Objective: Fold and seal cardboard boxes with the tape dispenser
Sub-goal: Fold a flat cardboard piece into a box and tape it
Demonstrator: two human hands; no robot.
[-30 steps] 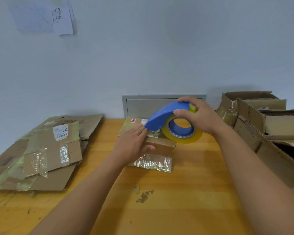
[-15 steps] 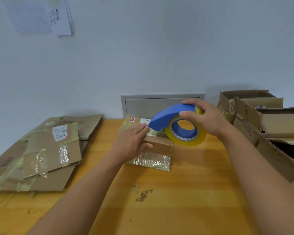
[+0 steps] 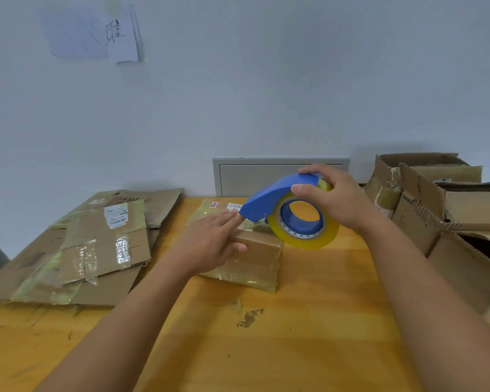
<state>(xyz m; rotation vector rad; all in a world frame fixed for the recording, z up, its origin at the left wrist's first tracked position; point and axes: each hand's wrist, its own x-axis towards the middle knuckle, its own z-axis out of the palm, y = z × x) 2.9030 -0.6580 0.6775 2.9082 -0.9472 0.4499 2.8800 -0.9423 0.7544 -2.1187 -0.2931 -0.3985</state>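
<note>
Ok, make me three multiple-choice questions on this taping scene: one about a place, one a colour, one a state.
1. Where is the flattened cardboard?
A. left side of the table
B. right side
C. floor

2. What colour is the tape dispenser body?
A. red
B. blue
C. black

3. What is the right hand doing?
A. lying flat
B. pointing
C. gripping the dispenser

Answers: 1 A, the pile lies left of the small box. 2 B, its shell is blue. 3 C, fingers curl over it, while the left hand rests on the box.
</note>
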